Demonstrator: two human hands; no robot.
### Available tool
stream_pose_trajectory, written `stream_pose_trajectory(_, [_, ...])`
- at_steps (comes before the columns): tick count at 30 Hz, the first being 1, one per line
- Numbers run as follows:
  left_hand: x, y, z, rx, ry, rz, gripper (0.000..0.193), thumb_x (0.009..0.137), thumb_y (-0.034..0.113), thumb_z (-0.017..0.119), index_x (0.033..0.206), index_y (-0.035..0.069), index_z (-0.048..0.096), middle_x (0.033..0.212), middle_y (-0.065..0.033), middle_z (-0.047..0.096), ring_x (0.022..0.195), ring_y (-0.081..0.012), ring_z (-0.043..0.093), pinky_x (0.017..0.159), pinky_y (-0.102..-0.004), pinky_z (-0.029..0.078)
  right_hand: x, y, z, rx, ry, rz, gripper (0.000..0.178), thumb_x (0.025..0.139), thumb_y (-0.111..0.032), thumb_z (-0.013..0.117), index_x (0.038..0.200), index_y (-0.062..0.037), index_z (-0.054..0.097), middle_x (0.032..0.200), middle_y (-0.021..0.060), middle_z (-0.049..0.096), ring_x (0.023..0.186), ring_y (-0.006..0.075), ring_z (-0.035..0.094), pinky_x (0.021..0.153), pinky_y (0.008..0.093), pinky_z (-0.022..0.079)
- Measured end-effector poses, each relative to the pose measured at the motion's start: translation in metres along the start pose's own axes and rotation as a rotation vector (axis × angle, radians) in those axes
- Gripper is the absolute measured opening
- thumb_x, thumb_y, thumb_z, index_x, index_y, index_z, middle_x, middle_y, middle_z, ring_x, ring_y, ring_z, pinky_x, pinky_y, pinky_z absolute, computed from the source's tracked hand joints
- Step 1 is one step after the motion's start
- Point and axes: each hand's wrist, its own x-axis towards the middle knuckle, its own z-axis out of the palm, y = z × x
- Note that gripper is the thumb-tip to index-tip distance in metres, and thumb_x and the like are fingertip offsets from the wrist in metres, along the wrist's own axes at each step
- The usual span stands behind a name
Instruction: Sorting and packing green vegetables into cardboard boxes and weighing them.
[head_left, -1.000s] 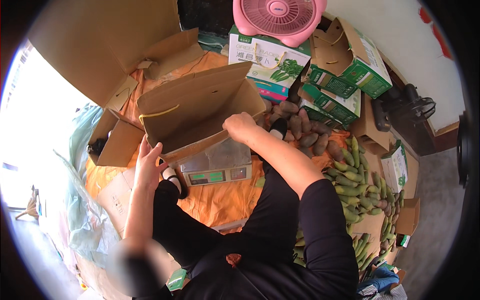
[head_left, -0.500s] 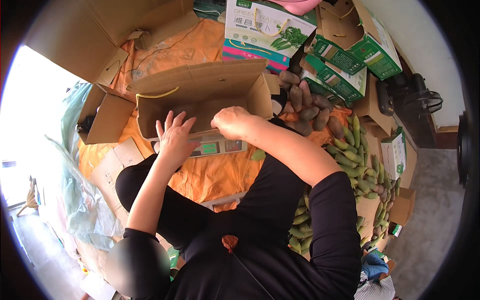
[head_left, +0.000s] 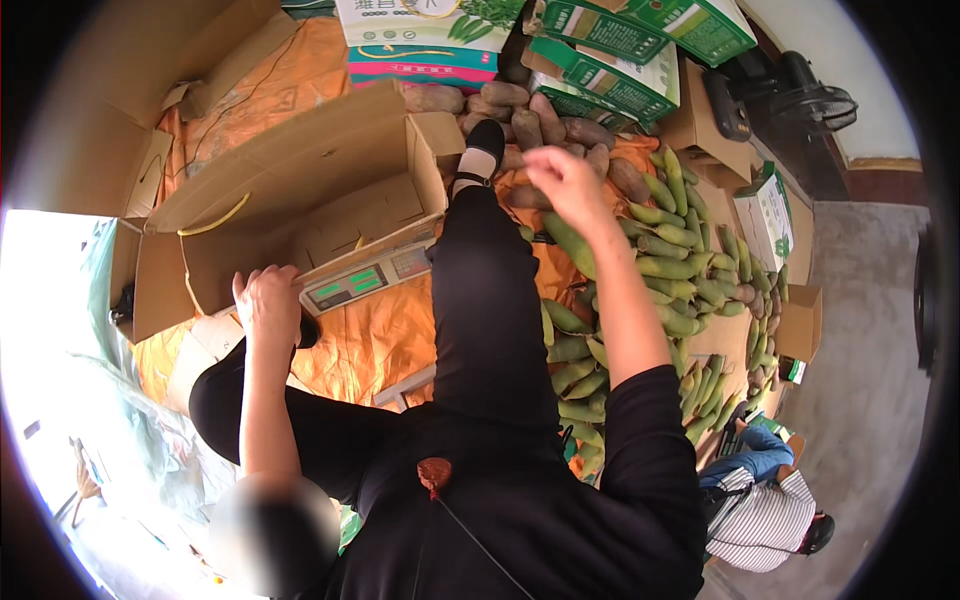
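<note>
My left hand [head_left: 268, 305] is closed over the near rim of an open cardboard box [head_left: 330, 215] with a yellow cord handle. Inside the box mostly bare cardboard shows. The box stands on a digital scale [head_left: 352, 284] with lit green displays. My right hand [head_left: 572, 190] is above the right side, its fingers loosely bent and slightly blurred, with nothing visible in them. Below and around it lie a large green radish [head_left: 568, 243], a heap of green radishes [head_left: 670, 268] and several brownish-purple roots [head_left: 540, 122].
Printed cartons [head_left: 428, 65] and green-and-white boxes [head_left: 610, 75] are stacked at the back. A black fan [head_left: 812, 105] stands at the right. Orange sheeting [head_left: 375, 350] covers the floor, with clear plastic [head_left: 105, 345] at the left. Another person [head_left: 765, 505] is at the lower right.
My right hand has left the box rim and moved right, over the roots and radishes. My left hand has come down onto the near rim. The whole view has shifted rightward.
</note>
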Motion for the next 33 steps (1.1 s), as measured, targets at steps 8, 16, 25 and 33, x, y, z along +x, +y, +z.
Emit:
stream_pose_trajectory(8, [0.004, 0.011, 0.005, 0.004, 0.004, 0.006, 0.014, 0.079, 0.015, 0.065, 0.092, 0.013, 0.07, 0.09, -0.0063, 0.065, 0.096, -0.0261, 0.059, 0.104, -0.0509, 0.032, -0.17, 0.215, 0.077, -0.487, -0.271, 0.402, 0.021, 0.082, -0.018, 0.063, 0.1, -0.0063, 0.065, 0.093, 0.0145, 0.064, 0.089, 0.0346, 0.062, 0.079, 0.0414, 0.05])
stream_pose_trajectory(16, [0.002, 0.006, 0.002, 0.038, -0.022, -0.067, 0.014, 0.078, 0.015, 0.068, 0.092, 0.014, 0.071, 0.09, -0.0052, 0.065, 0.097, -0.0253, 0.059, 0.104, -0.0497, 0.032, -0.213, 0.192, 0.1, -0.634, -0.28, 0.894, 0.063, 0.075, -0.028, 0.075, 0.129, -0.0181, 0.045, 0.133, 0.0076, 0.045, 0.124, 0.0296, 0.045, 0.094, 0.0464, 0.046])
stream_pose_trajectory(25, [0.0, -0.001, 0.007, -0.016, 0.041, -0.007, 0.015, 0.073, 0.011, 0.069, 0.087, 0.015, 0.072, 0.085, -0.004, 0.064, 0.093, -0.0254, 0.06, 0.099, -0.0468, 0.037, -0.214, 0.242, 0.119, -0.477, -0.274, 1.047, 0.076, 0.065, -0.027, 0.082, 0.128, -0.0136, 0.041, 0.131, 0.0135, 0.045, 0.123, 0.0328, 0.046, 0.094, 0.0485, 0.048])
stream_pose_trajectory(33, [-0.006, -0.01, 0.007, -0.037, 0.079, 0.092, 0.008, 0.075, 0.011, 0.067, 0.081, 0.014, 0.07, 0.078, -0.0027, 0.061, 0.085, -0.0237, 0.061, 0.09, -0.0423, 0.042, -0.223, 0.224, 0.08, -0.014, -0.231, 1.096, 0.076, 0.058, -0.017, 0.082, 0.124, 0.0038, 0.051, 0.119, 0.018, 0.06, 0.107, 0.0309, 0.06, 0.09, 0.0398, 0.048])
